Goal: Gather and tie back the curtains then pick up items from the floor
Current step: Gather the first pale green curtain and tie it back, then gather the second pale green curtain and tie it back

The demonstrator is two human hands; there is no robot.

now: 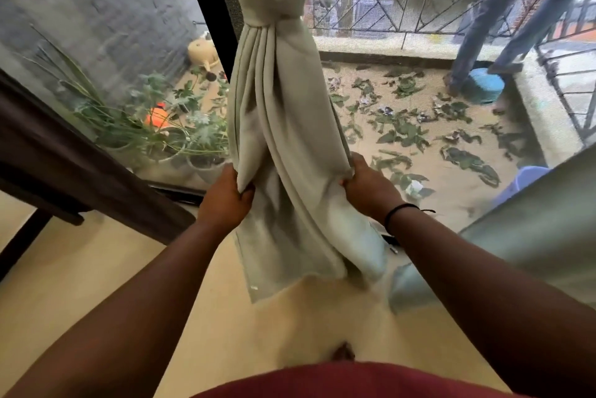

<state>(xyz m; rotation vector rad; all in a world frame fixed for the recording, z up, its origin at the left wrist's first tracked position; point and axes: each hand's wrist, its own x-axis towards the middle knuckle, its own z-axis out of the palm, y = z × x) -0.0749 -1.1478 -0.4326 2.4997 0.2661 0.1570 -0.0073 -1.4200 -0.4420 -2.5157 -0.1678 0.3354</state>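
A pale green curtain (283, 113) hangs in front of me, bunched and wrapped in a knot (274, 0) near the top. Its loose lower part spreads down to just above the floor. My left hand (225, 196) grips the curtain's left edge. My right hand (367, 186) pinches the right edge, with a black band on that wrist. A second pale curtain (529, 236) hangs at the right. A small dark item (390, 239) lies on the floor by the door track, partly hidden behind my right forearm.
A dark table (64, 152) stands at the left. Beyond the glass, potted plants (167, 126) and a balcony floor strewn with leaves (406, 133). A person's legs (516, 17) stand by the railing at the upper right. Beige floor (96, 268) lies beneath me.
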